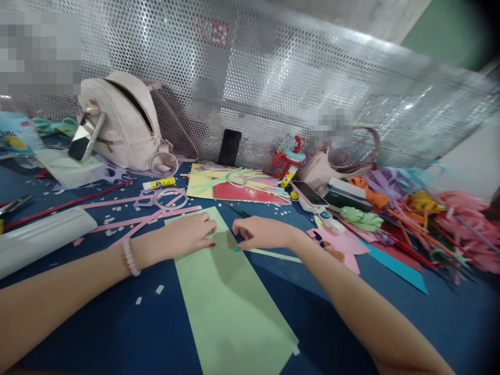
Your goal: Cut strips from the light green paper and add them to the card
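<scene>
Behind the blue table [117,333], a mesh wall carries red lettering, too blurred to read; a bottle label at the left edge is cut off. Left hand [183,237] presses flat on the green paper [230,302]; right hand [261,233] pinches its edge

Both forearms reach forward and converge; the left hand [187,234] lies palm-down, the right hand [260,233] has curled fingers.
</scene>
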Demonstrator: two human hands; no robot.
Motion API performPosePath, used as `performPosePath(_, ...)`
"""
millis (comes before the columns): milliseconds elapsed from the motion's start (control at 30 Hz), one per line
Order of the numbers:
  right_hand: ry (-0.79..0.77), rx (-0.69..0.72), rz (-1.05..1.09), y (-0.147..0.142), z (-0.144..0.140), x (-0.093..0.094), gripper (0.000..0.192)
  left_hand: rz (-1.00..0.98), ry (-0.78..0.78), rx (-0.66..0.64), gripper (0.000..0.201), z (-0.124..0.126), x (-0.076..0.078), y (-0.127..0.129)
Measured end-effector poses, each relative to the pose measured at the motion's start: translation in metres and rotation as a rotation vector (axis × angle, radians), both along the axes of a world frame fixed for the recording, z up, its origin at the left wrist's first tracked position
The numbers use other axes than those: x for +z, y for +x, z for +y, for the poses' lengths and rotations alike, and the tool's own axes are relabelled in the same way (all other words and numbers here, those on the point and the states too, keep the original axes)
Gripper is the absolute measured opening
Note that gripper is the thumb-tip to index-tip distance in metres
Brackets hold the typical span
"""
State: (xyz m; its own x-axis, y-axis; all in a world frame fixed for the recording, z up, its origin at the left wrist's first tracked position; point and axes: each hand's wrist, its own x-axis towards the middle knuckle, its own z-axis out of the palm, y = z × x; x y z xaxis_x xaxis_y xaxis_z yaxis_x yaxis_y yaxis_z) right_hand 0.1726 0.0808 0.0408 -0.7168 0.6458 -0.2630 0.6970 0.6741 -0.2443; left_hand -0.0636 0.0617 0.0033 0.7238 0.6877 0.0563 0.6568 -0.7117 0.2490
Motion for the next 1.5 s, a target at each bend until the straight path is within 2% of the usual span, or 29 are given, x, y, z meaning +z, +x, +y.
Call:
performPosePath(167,-0.11,0.021,-0.033,0.006,0.005,0.002,0.005,-0.029,-0.151,0.046,0.013,-0.005,0.011,-0.001)
performPosePath(300,-0.102,0.012,-0.001,0.017,0.015,0.006,0.01,-0.137,-0.243,0.064,0.025,0.0,0.018,-0.002)
performPosePath(433,-0.009,-0.099,0.015,0.03,0.041,0.016,0.018,-0.299,-0.38,0.169,0.025,0.022,0.022,0.0)
performPosePath(500,0.104,-0.191,0.025,0.034,0.065,0.022,0.021,-0.39,-0.463,0.246,0.024,0.039,0.023,0.004)
performPosePath(600,0.43,-0.424,0.101,0.031,0.103,0.027,0.03,-0.528,-0.575,0.4,0.025,0.064,0.022,0.011)
performPosePath(667,0.637,-0.565,0.171,0.023,0.122,0.022,0.039,-0.613,-0.634,0.524,0.027,0.077,0.018,0.015)
performPosePath(733,0.74,-0.618,0.217,0.013,0.135,0.009,0.04,-0.686,-0.677,0.631,0.029,0.086,0.013,0.014)
performPosePath(800,0.739,-0.585,0.227,0.004,0.142,-0.009,0.032,-0.746,-0.707,0.708,0.029,0.091,0.008,0.009)
performPosePath(900,0.653,-0.492,0.202,-0.005,0.146,-0.036,0.019,-0.807,-0.738,0.769,0.03,0.096,0.002,-0.002)
performPosePath(1000,0.594,-0.457,0.186,-0.007,0.146,-0.05,0.019,-0.832,-0.767,0.792,0.029,0.1,0.0,-0.01)
performPosePath(1233,0.61,-0.555,0.23,-0.009,0.145,-0.051,0.018,-0.841,-0.807,0.838,0.028,0.098,0.004,-0.009)
performPosePath(1400,0.629,-0.68,0.308,0.004,0.152,-0.051,0.018,-0.856,-0.82,0.854,0.028,0.099,0.01,-0.014)
performPosePath(1500,0.67,-0.757,0.361,0.014,0.154,-0.047,0.012,-0.865,-0.826,0.855,0.028,0.103,0.011,-0.019)
